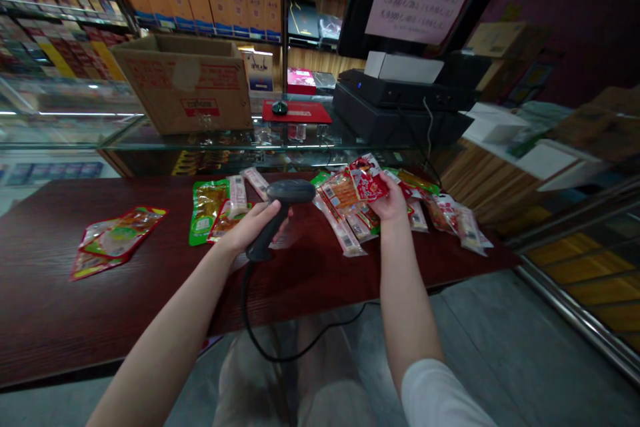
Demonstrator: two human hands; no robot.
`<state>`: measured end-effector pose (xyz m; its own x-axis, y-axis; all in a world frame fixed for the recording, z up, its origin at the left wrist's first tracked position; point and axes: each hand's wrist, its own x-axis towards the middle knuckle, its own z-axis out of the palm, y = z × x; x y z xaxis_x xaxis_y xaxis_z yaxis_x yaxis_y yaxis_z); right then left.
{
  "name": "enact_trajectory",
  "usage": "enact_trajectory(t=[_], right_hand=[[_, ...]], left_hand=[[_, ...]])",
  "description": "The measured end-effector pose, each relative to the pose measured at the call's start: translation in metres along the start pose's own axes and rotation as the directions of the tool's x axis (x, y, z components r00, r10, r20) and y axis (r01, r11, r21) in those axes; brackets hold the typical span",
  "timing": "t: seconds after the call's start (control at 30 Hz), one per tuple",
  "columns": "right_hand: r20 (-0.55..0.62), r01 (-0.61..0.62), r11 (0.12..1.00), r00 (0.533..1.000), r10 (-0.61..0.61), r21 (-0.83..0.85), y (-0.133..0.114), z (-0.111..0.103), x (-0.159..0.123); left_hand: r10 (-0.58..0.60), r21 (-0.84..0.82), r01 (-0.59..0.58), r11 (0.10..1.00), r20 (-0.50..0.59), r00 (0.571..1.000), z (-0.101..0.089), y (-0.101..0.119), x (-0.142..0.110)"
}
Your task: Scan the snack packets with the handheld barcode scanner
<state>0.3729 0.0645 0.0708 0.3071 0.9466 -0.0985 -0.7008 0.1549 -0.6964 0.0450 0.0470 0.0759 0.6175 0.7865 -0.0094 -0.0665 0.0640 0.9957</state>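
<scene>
My left hand (255, 227) is wrapped round the handle of a dark grey barcode scanner (290, 191), its head pointing right above the table. A red-and-clear snack packet (345, 190) is in my right hand (393, 200), tilted towards the scanner, its far edge over other packets. Beneath and beside it lie several more snack packets (453, 217) in a loose pile on the right. Just left of the scanner rest a green packet (204, 210) and a pale wrapped stick (237, 195). Two red-edged packets (117, 240) overlap farther left.
A dark red wooden table (165, 300) carries the packets. Behind it, a glass counter holds an open cardboard box (193, 90), a mouse (280, 107) on a red mat and a black machine (400, 103). The scanner's cable (300, 355) loops down over the front edge.
</scene>
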Motion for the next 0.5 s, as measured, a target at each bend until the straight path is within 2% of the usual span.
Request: enact_trajectory(t=[0.1, 0.17, 0.23, 0.3, 0.37, 0.4, 0.47, 0.5], right_hand=[[-0.001, 0.013, 0.999, 1.0, -0.013, -0.04, 0.0, 0.002, -0.002], [0.006, 0.066, 0.993, 0.998, -0.066, -0.1, -0.003, 0.002, -0.003], [0.005, 0.188, 0.959, 0.981, -0.192, -0.213, -0.01, 0.001, -0.002], [0.004, 0.344, 0.851, 0.928, -0.373, -0.397, -0.023, -0.002, 0.001], [0.039, 0.433, 0.63, 0.842, -0.539, -0.644, -0.041, -0.007, 0.003], [0.08, 0.427, 0.469, 0.799, -0.597, -0.773, -0.049, -0.01, 0.003], [0.157, 0.317, 0.138, 0.747, -0.646, -0.938, -0.064, -0.015, 0.0], [0.183, 0.236, -0.006, 0.736, -0.652, -0.972, -0.069, -0.017, -0.002]], left_hand=[[-0.005, -0.008, 0.005, 1.0, -0.029, 1.0, -0.003, 0.004, -0.002], [0.002, 0.005, -0.001, 1.0, -0.082, 0.997, -0.01, 0.009, -0.004], [0.019, 0.016, -0.016, 1.0, -0.182, 0.983, -0.021, 0.014, -0.006], [0.042, 0.037, -0.031, 0.999, -0.329, 0.943, -0.037, 0.016, -0.007], [0.067, 0.078, -0.032, 0.996, -0.496, 0.866, -0.056, 0.015, -0.007], [0.08, 0.098, -0.028, 0.995, -0.57, 0.818, -0.065, 0.013, -0.007], [0.091, 0.113, -0.02, 0.993, -0.667, 0.74, -0.081, 0.007, -0.005], [0.086, 0.107, -0.016, 0.994, -0.692, 0.717, -0.087, 0.004, -0.004]])
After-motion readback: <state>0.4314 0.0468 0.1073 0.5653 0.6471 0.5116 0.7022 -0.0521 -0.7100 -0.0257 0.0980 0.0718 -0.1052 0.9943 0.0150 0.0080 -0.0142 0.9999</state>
